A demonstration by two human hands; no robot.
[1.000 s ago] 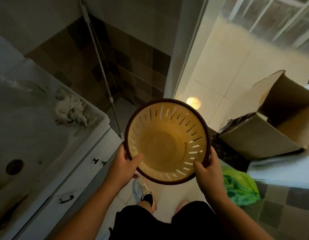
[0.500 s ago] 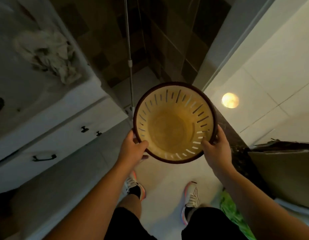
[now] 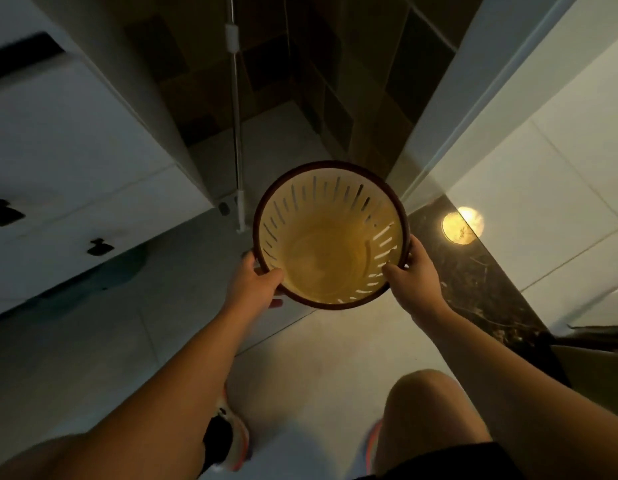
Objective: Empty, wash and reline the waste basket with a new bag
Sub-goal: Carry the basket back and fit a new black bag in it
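Pale tiled floor point(image 3: 335, 368) is filling most of the view, with a white cabinet point(image 3: 75, 161) running along the left, its dark handles blurred. Dark checkered wall tiles point(image 3: 300, 81) are sitting at the far corner, and a thin pole point(image 3: 237, 133) is leaning upright against them, foot near the cabinet's end. A dark marbled threshold strip point(image 3: 474, 278) is running diagonally on the right, a round lamp reflection point(image 3: 462, 225) glowing at its far end. The person is standing over it all, one knee point(image 3: 429, 410) bent forward, a shoe point(image 3: 231, 434) showing below the left forearm. The waste basket point(image 3: 330, 237) is being held in the air above the floor, mouth up toward the camera, yellow slotted wall, dark rim, nothing visible inside. It is sitting between the two hands, at arm's reach. Left hand point(image 3: 254, 282) is gripping the near-left rim, thumb hooked inside, fingers curled under the outside. Right hand point(image 3: 416, 271) is gripping the near-right rim the same way, thumb over the lip, fingers wrapped outside.
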